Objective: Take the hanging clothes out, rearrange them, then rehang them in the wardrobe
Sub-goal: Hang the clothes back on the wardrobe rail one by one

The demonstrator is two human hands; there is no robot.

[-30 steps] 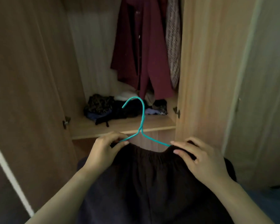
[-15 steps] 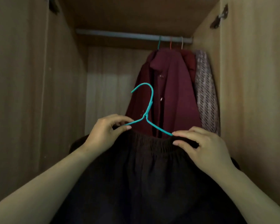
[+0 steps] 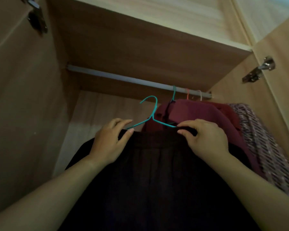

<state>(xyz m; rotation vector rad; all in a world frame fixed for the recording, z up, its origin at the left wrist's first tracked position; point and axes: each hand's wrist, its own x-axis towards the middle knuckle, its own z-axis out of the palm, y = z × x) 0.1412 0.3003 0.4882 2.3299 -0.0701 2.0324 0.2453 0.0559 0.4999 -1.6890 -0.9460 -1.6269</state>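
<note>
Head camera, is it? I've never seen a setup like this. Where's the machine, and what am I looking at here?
There is no machine: a person wears one camera on the head, so you see their own arms reaching into an open wardrobe. The left hand and right hand each pinch the waistband of a dark garment draped on a teal hanger, whose hook is not yet on the rail. At the rail's right end hang a maroon shirt and a patterned garment.
</note>
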